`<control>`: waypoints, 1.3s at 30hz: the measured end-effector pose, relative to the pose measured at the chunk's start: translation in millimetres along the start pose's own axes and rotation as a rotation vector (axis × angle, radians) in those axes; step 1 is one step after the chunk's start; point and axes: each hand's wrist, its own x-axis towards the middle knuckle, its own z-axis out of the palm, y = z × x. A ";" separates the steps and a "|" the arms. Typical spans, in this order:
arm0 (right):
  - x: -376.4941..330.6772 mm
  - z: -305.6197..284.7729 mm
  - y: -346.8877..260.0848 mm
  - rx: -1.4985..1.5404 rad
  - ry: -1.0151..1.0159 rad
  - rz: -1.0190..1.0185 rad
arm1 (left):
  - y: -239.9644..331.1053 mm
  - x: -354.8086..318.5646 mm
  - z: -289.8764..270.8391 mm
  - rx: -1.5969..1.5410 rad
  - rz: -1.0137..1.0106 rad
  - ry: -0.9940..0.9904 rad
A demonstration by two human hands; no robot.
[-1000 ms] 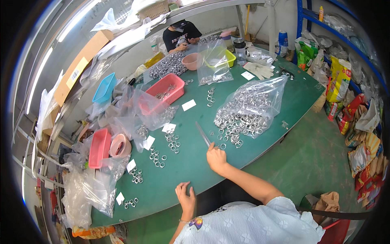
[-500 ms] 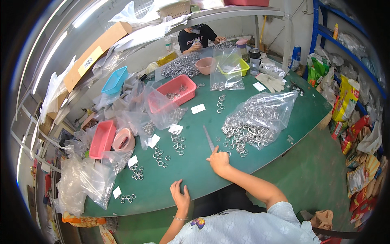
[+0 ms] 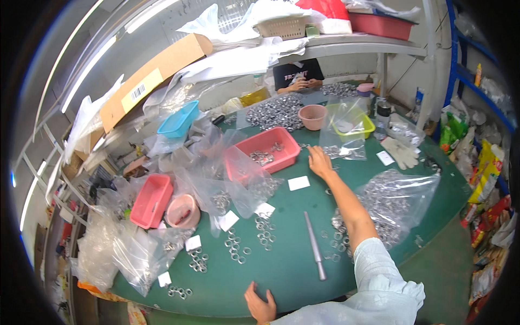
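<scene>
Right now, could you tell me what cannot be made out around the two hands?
- Right hand, head view: seen from the back, so anything under its palm is hidden.
- Left hand, head view: wrist cut off by the lower edge.
- Metal rings: too small to tell apart.
- Pink bowl: contents unclear.

Bare table [image 3: 292,238] between rod [image 3: 314,245] and ring clusters [image 3: 236,249]

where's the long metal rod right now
In the head view the metal rod lies flat on the green table, near its front edge, just left of the right forearm, between the loose metal rings and the clear bag of rings.
</scene>
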 end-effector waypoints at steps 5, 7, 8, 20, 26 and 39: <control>56.2 70.5 7.4 0.022 0.018 0.043 | -25.0 -5.5 2.7 0.096 -0.130 -0.047; 72.3 87.3 20.5 -0.130 -0.037 0.067 | -31.8 -5.2 12.8 0.069 -0.210 -0.065; 80.0 92.8 27.9 -0.195 -0.025 0.072 | -35.1 -1.8 16.3 0.033 -0.213 -0.075; 82.5 147.0 39.8 -0.332 -0.104 0.086 | -113.9 -29.1 37.8 0.075 0.010 -0.045; 78.7 146.7 31.3 -0.320 -0.051 0.246 | -74.9 -14.0 28.1 0.075 0.042 0.037; 86.4 45.0 63.7 1.971 -0.112 1.069 | -51.6 -5.6 19.7 0.080 -0.041 -0.011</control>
